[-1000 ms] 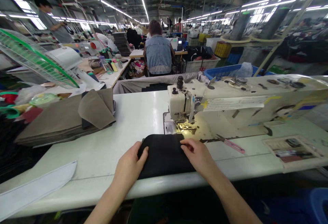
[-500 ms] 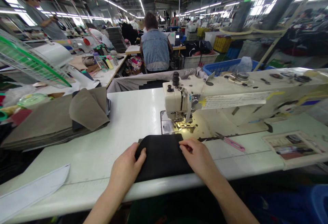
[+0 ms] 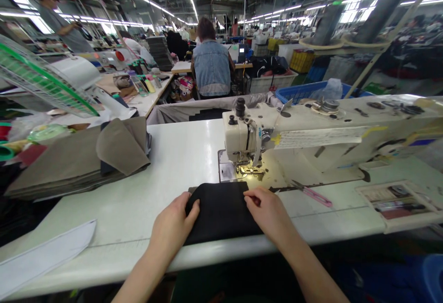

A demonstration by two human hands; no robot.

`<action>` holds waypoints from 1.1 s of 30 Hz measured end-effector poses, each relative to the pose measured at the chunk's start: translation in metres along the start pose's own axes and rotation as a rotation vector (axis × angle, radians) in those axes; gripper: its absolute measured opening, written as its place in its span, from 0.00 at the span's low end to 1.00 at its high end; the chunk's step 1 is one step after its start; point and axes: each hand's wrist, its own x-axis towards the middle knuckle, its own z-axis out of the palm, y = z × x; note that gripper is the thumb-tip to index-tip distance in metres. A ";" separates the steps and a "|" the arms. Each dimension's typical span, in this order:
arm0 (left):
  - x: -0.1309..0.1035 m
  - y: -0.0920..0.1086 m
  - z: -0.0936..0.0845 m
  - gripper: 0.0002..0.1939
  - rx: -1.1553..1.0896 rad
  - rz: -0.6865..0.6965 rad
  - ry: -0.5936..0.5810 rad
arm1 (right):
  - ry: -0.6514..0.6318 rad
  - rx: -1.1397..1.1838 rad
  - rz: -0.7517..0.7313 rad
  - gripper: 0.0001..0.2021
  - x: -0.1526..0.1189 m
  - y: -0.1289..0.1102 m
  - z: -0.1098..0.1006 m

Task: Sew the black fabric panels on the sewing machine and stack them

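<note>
A black fabric piece (image 3: 221, 213) lies at the table's front edge, just before the sewing machine (image 3: 242, 139). My left hand (image 3: 178, 217) grips its left side, thumb on top and fingers curled round the edge. At the upper right corner, my right hand (image 3: 265, 208) pinches the fabric between thumb and fingertips. The cloth's far edge lies short of the lit presser foot (image 3: 251, 170), apart from it. A sliver of grey-brown material shows beside my left fingers.
Pink-handled scissors (image 3: 316, 196) lie right of my right hand, near a parts tray (image 3: 398, 203). Stacked grey-brown fabric pieces (image 3: 69, 164) stand at the left, with a white pattern-like strip (image 3: 51, 257) in front. Beyond the table sits a person in a denim vest (image 3: 212, 67).
The view has shifted very slightly. Both hands keep their hold on the black fabric, which stays in about the same place.
</note>
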 end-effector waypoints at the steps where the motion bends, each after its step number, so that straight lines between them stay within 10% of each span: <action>1: 0.001 -0.001 -0.001 0.13 -0.031 -0.004 0.011 | 0.000 -0.009 -0.003 0.09 0.000 -0.001 0.000; 33: 0.012 -0.012 0.007 0.07 -0.026 -0.019 0.099 | 0.105 -0.221 -0.263 0.09 -0.004 0.015 0.010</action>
